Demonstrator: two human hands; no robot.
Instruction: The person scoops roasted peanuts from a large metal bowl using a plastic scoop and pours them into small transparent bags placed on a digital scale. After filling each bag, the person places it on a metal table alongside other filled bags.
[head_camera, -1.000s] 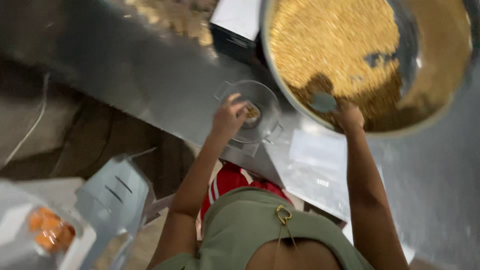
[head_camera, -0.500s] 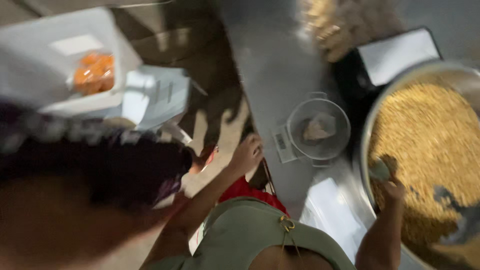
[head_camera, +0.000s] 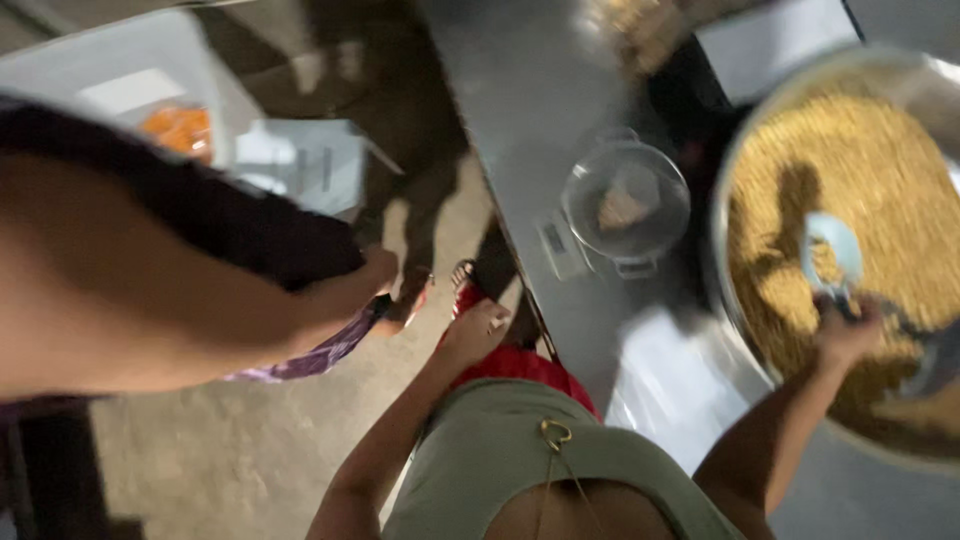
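Bare steel counter (head_camera: 520, 90) lies open left of the scale bowl (head_camera: 626, 205); the big grain pan (head_camera: 840, 240) blocks the right.

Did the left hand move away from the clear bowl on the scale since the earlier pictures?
Yes. The left hand was at the clear bowl on the scale; now it is off the steel table, beyond its near edge.

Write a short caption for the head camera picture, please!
Right hand holds a scoop in a big pan of yellow grains; left hand hangs empty.
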